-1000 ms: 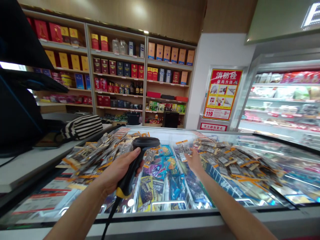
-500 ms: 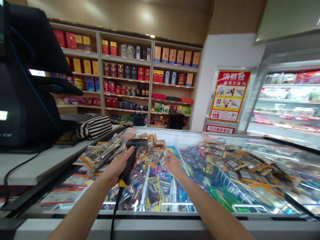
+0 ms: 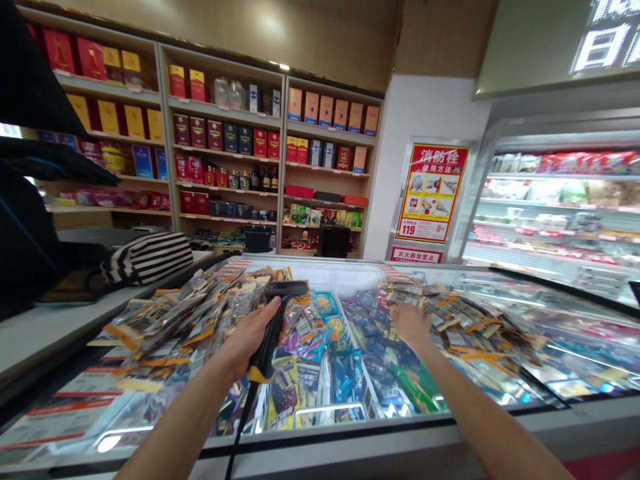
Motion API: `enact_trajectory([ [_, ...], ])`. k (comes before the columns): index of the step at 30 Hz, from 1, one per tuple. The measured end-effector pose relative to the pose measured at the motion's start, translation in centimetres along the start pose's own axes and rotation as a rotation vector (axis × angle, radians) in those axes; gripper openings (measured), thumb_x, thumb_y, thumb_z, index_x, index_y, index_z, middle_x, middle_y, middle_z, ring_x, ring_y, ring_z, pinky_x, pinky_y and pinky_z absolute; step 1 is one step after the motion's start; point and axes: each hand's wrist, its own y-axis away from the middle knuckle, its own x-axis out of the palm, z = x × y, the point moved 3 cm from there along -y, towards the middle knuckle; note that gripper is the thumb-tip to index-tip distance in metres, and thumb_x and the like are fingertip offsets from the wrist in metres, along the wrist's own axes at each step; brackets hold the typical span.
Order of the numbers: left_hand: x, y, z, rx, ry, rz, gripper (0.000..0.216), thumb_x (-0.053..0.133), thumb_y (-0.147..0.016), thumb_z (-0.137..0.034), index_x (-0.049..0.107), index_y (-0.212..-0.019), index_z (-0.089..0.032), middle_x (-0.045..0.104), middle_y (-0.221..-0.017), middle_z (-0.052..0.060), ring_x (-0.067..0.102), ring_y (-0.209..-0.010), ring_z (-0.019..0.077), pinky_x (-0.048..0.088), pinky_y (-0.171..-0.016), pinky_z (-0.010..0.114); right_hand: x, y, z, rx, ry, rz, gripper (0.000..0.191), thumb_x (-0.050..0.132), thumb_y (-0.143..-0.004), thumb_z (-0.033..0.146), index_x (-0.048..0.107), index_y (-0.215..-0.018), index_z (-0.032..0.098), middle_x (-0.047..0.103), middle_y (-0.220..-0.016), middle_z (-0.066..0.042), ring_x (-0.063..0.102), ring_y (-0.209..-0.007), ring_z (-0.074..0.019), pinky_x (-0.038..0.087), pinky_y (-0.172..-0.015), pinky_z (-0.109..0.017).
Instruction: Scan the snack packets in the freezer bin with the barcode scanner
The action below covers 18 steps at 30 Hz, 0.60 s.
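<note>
My left hand point(image 3: 249, 337) is wrapped round the handle of a black barcode scanner point(image 3: 279, 313) with a yellow band at its base; its cable runs down towards me. The scanner's head sits over the left pile of clear orange-striped packets point(image 3: 190, 313) lying on the freezer's glass lid point(image 3: 320, 417). My right hand point(image 3: 411, 324) reaches out to the right pile of the same packets point(image 3: 460, 317). Its back faces me and its fingertips touch the pile's near edge; I cannot see whether they hold a packet.
A black till screen point(image 3: 30, 200) and a striped bag point(image 3: 147, 257) stand on the white counter at the left. Shelves of boxed goods point(image 3: 225, 133) fill the back wall. A red poster point(image 3: 433, 193) and an open chiller point(image 3: 555, 200) are at the right.
My right hand has swung from the left pile beside the scanner across to the right pile. The scanner stays in my left hand. The view has shifted left.
</note>
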Motion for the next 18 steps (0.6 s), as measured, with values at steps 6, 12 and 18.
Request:
enact_trajectory([
  [6,1.9,0.2,0.5,-0.02,-0.004,0.058,0.028,0.054,-0.07,-0.042,0.052,-0.063,-0.014,0.053,-0.046,-0.003,0.049,-0.038,0.0078,0.038,-0.038,0.018,0.1,0.8,-1.5,-0.026,0.067,0.098,0.026,0.038,-0.076,0.024,0.063,-0.078,0.017,0.063,-0.086,-0.015,0.055,-0.087,-0.029,0.031,-0.077,-0.054],
  [12,2.8,1.0,0.5,-0.028,-0.046,0.095,0.032,0.051,-0.07,-0.045,0.052,-0.061,-0.014,0.053,-0.049,-0.002,0.047,-0.039,0.0069,0.036,-0.039,0.017,0.4,0.7,1.6,-0.09,-0.089,0.133,0.022,0.043,-0.071,0.026,0.063,-0.08,0.022,0.064,-0.088,-0.01,0.055,-0.088,-0.0283,0.035,-0.075,-0.047],
  [18,2.7,1.8,0.7,-0.032,-0.093,0.098,0.034,0.052,-0.069,-0.047,0.053,-0.061,-0.014,0.053,-0.048,-0.002,0.045,-0.039,0.0068,0.036,-0.039,0.017,0.9,-0.8,1.3,-0.049,-0.231,0.255,0.023,0.059,-0.055,0.033,0.062,-0.071,0.017,0.064,-0.078,-0.012,0.057,-0.081,-0.032,0.039,-0.066,-0.042],
])
